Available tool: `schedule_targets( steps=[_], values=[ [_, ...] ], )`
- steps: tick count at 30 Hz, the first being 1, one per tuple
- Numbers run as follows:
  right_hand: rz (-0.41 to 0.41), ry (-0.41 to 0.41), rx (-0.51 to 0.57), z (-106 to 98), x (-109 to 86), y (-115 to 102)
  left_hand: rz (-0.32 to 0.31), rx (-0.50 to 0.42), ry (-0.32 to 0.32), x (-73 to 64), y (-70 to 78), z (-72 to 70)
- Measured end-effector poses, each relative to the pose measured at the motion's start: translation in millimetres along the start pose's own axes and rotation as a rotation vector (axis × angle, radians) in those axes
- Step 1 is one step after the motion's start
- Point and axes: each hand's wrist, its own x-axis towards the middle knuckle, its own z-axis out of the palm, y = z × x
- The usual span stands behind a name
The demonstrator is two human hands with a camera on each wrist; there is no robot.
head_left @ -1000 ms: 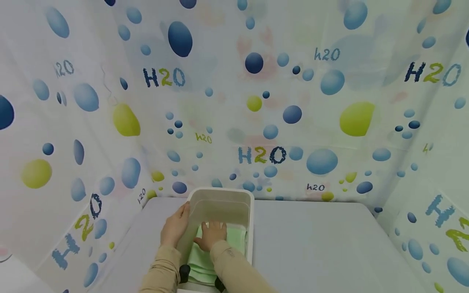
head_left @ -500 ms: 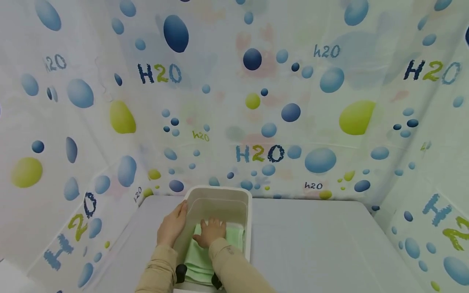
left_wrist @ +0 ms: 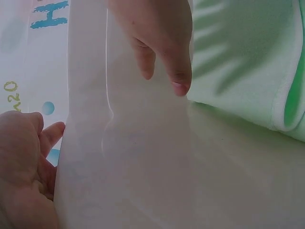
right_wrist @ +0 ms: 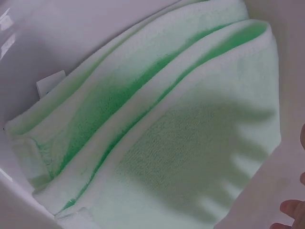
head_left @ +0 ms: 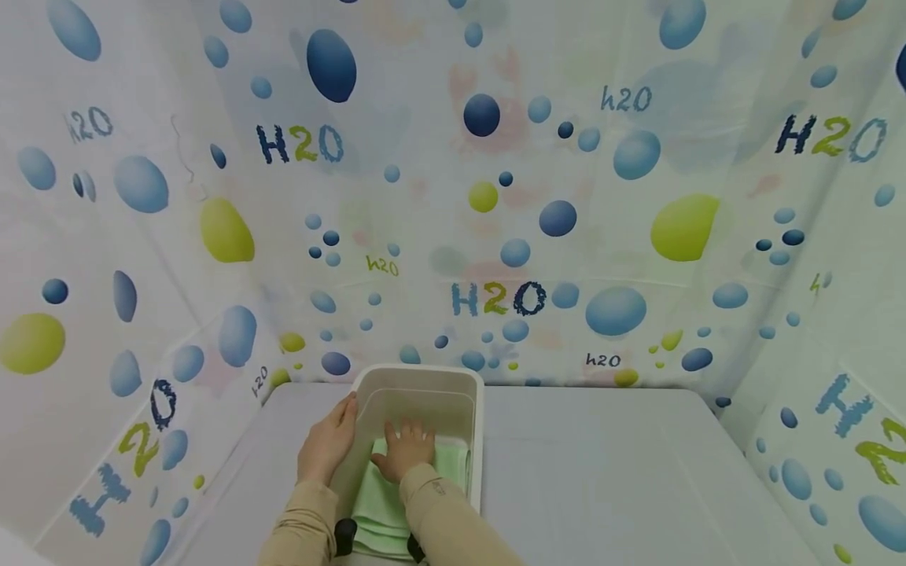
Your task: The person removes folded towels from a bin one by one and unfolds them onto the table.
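Note:
A deep white plastic bin (head_left: 473, 417) stands before me with a folded light green towel (head_left: 385, 507) lying in it. In the head view my left hand (head_left: 325, 446) is at the bin's left side, its fingers extended along the outer wall up near the rim. The left wrist view shows a fingertip of that hand right at the bin's edge. My right hand (head_left: 408, 452) is inside the bin, palm down with fingers spread, over the far part of the towel. In the right wrist view, only its fingertips (right_wrist: 293, 210) show, beside the towel's layered folds, and its shadow falls on the cloth.
The bin stands on a white table (head_left: 602, 472), near its back edge. Behind and at both sides hangs a white curtain (head_left: 425, 204) printed with blue and green drops. A small white label (right_wrist: 51, 83) sticks out from the towel's edge.
The head view has shifted slightly, so everything appears a little farther left. Both hands keep nearly the same pose at the bin, and the towel looks unchanged.

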Motion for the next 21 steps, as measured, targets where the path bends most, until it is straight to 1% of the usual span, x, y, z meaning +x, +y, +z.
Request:
schedule_targets(
  steps=[7, 14, 21],
  values=[
    [0.015, 0.033, 0.009, 0.8, 2.4, 0.3, 0.007, 0.007, 0.001, 0.2, 1.9, 0.0],
    [0.019, 0.019, -0.014, 4.5, 7.1, 0.7, 0.024, 0.007, 0.003, 2.4, 3.6, -1.1],
    [0.045, 0.01, -0.043, 12.2, 8.5, -2.1, 0.015, 0.009, 0.0, 0.8, 2.5, -0.9]
  ],
)
